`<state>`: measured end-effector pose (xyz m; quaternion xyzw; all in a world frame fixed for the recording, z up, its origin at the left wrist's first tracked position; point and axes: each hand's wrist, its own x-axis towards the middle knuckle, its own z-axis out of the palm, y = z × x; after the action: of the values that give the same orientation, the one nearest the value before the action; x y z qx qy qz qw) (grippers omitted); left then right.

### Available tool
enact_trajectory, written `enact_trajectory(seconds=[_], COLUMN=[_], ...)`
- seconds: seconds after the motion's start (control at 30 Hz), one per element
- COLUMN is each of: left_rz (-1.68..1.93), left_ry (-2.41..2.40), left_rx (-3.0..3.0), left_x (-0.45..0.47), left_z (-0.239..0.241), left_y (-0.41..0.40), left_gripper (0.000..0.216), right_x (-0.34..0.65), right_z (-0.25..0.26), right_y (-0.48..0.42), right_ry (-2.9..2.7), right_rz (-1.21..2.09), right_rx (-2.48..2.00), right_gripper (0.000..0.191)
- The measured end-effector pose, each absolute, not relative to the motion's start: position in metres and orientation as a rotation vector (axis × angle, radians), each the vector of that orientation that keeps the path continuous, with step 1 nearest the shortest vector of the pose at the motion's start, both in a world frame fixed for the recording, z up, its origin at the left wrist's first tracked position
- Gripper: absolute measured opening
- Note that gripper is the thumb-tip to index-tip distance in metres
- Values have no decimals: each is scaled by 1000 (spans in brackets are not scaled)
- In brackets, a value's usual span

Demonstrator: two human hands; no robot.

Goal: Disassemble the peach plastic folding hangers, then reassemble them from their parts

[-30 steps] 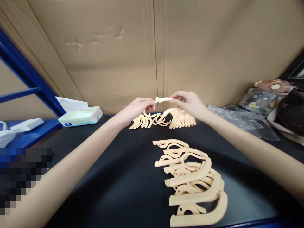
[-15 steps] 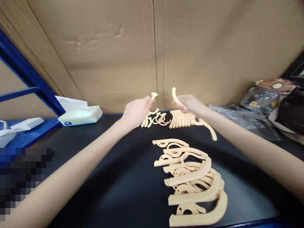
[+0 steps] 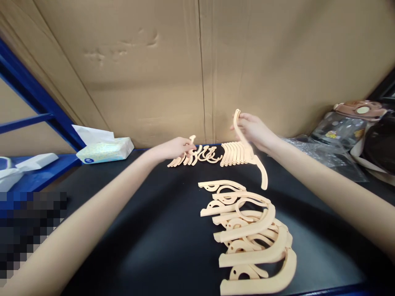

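Note:
My right hand (image 3: pixel 257 130) is closed on a beige plastic folding hanger part (image 3: pixel 237 123), raised upright above the back of the table. A curved arm (image 3: pixel 262 172) hangs below it and seems joined to it. My left hand (image 3: pixel 173 148) pinches a small beige curved hanger arm (image 3: pixel 193 138), low over a row of similar arms (image 3: pixel 187 159); the fingers hide most of it. Between the hands lie loose hanger hooks (image 3: pixel 210 154) and a neat row of curved arms (image 3: pixel 233 154). Nearer to me is a pile of folded beige hangers (image 3: pixel 253 234), partly overlapping.
On the left, a tissue pack (image 3: pixel 106 150) stands by a blue metal frame (image 3: pixel 27 90). A clear plastic bag (image 3: pixel 308 150) and a bottle with a brown lid (image 3: pixel 339 123) are at the right. Cardboard (image 3: pixel 148 82) closes off the back of the black table (image 3: pixel 154 230).
My left hand has moved left and down towards the left row with its piece. The right hand has shifted slightly right, and its hanger part now stands more upright, its lower arm swung left.

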<state>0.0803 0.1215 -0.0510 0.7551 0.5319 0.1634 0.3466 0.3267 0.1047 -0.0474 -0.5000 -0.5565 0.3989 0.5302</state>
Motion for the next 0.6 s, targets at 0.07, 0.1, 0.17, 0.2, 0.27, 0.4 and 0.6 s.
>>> enact_trajectory(seconds=[0.07,0.1,0.17,0.2,0.27,0.4,0.6], left_rz=[494,529,610,642,653,611,763], left_ry=[1379,1392,1415,1413,1371,1068,1033], left_rx=[1968,1963,1937,1916,1874,1672,1599], left_x=[101,109,118,120,121,116,122], left_z=[-60,-63,-67,-67,-63,-53,-58], left_y=[119,119,119,119,117,109,98], left_gripper=[17,18,22,26,39,47,18], right_x=[327,327,328,329,331,334,323], right_z=[-47,-47,-48,-49,-53,-60,-64], right_y=[104,104,106,107,110,115,97], right_ry=[-1272,-1245,-1207,-1199,-1200,-1370,-2123], right_rz=[982,995,993,969,889,699,-368], right_rx=[-1169,-1157,-1123,-1093,-1016,-994,-1262], right_gripper=[19,26,38,38,28,21,11])
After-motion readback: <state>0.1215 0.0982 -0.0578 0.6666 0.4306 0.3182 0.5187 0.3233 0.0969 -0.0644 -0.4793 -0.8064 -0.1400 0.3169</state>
